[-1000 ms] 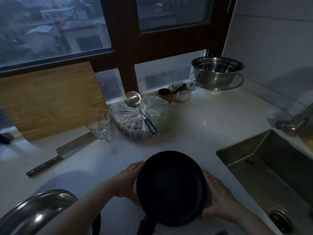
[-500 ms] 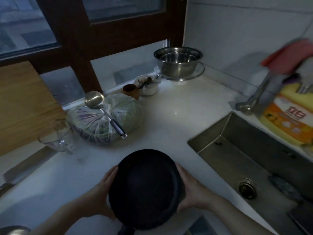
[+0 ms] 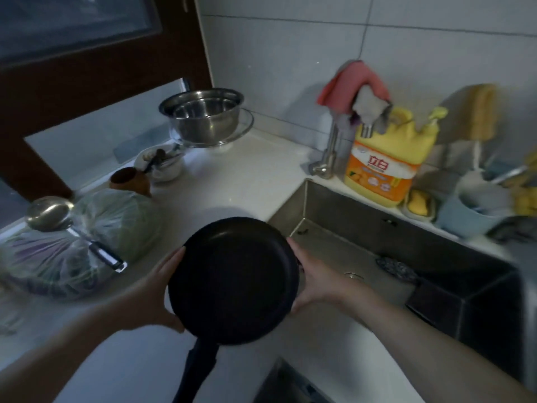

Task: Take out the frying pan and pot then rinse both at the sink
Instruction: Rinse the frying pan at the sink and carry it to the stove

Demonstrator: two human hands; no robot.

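Near the front edge of the pale counter (image 3: 261, 167), just left of the sink (image 3: 363, 225), one round black frying pan (image 3: 234, 279) with a long dark handle pointing near is held above the surface, the left hand (image 3: 157, 298) and the right hand (image 3: 312, 279) each pressed flat against opposite sides of its rim. Far left sit two nested shiny steel bowls (image 3: 203, 113) on a glass dish, one small white bowl (image 3: 161, 164) holding utensils, and one steel ladle (image 3: 50, 213) lying across a bagged cabbage (image 3: 122, 219). Behind the steel sink stand one yellow plastic detergent jug (image 3: 386, 164) and one tap (image 3: 331, 152) draped with a pink cloth (image 3: 353, 82).
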